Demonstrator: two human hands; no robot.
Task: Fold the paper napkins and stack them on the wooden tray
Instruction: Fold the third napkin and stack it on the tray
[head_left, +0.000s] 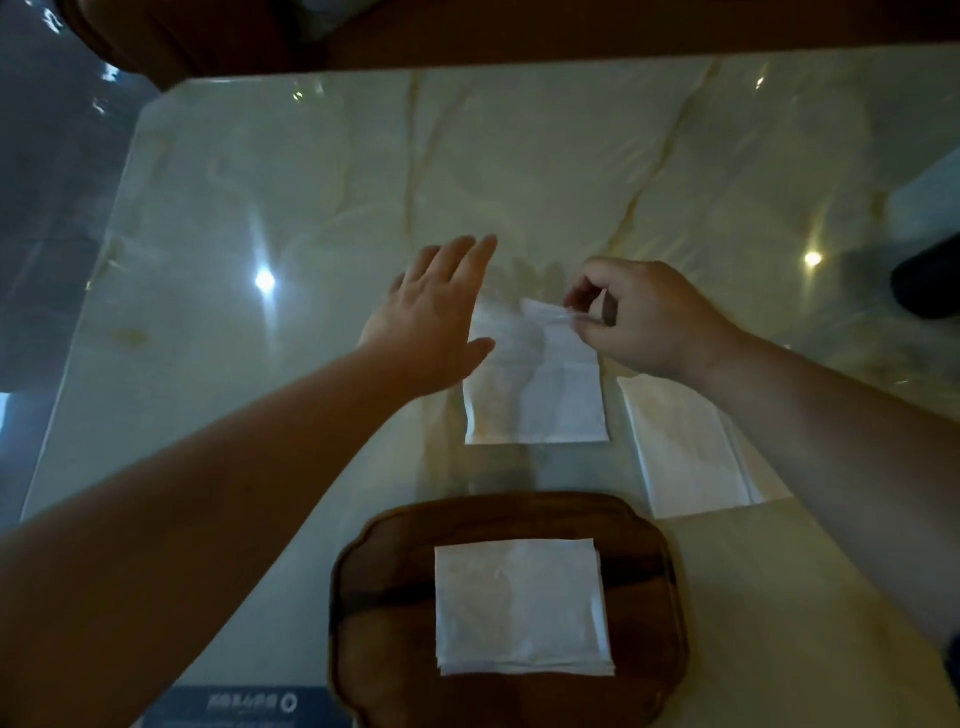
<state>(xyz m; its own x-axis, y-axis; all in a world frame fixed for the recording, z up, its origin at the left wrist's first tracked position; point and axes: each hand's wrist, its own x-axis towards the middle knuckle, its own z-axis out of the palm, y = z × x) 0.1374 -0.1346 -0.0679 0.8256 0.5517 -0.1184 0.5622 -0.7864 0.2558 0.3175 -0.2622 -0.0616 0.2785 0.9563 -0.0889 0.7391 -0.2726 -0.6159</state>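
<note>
A white paper napkin (540, 395) lies flat on the marble table, ahead of the wooden tray (384, 582). My right hand (644, 317) pinches the napkin's far right corner between thumb and fingers and lifts it slightly. My left hand (436, 317) is open, fingers spread, hovering over the napkin's far left edge. A stack of folded napkins (522, 608) sits in the middle of the tray. Unfolded napkins (685, 452) lie in a pile to the right, partly under my right forearm.
The glossy marble table (260, 208) reflects ceiling lights. A dark chair or bench (208, 36) stands beyond its far edge. A blue printed packet (244, 706) lies at the near edge, left of the tray. A dark object (930, 286) shows at the right border.
</note>
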